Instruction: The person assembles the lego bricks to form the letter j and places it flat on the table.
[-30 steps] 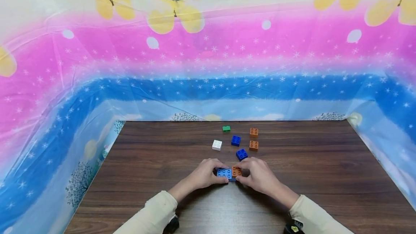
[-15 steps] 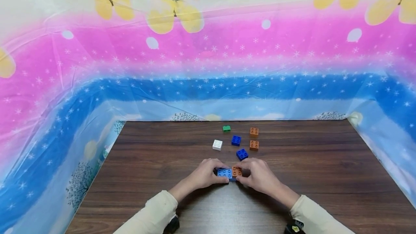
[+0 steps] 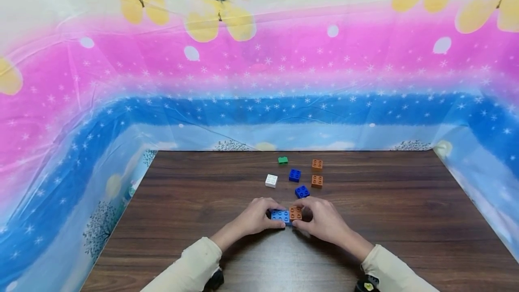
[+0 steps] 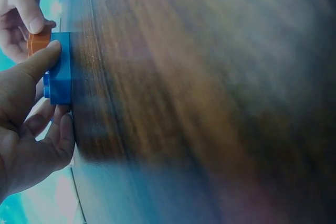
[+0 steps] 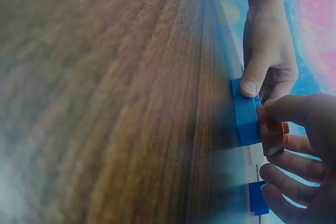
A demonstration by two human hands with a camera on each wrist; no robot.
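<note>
On the table before me lies a long light blue toy building brick (image 3: 279, 216) with rows of studs. An orange brick (image 3: 295, 213) with four-stud top sits on its right end; in the right wrist view, the orange brick (image 5: 271, 132) appears flush against the blue one's studded face. My left hand (image 3: 259, 216) holds the light blue brick between thumb and fingers, the thumb pressing its near side (image 4: 62, 77). My right hand (image 3: 322, 221) pinches the orange brick, thumb in front and fingers behind. The fingers partly hide both bricks' far sides.
Beyond my hands lie two dark blue bricks (image 3: 302, 192), a white brick (image 3: 271, 181), a green brick (image 3: 282, 160) and two orange bricks (image 3: 317, 181). The brown wooden table (image 3: 182, 193) ends at a patterned cloth (image 3: 259, 111) behind it.
My right thumb has shifted slightly left along the near side of the bricks. The left hand and the loose bricks stay where they were.
</note>
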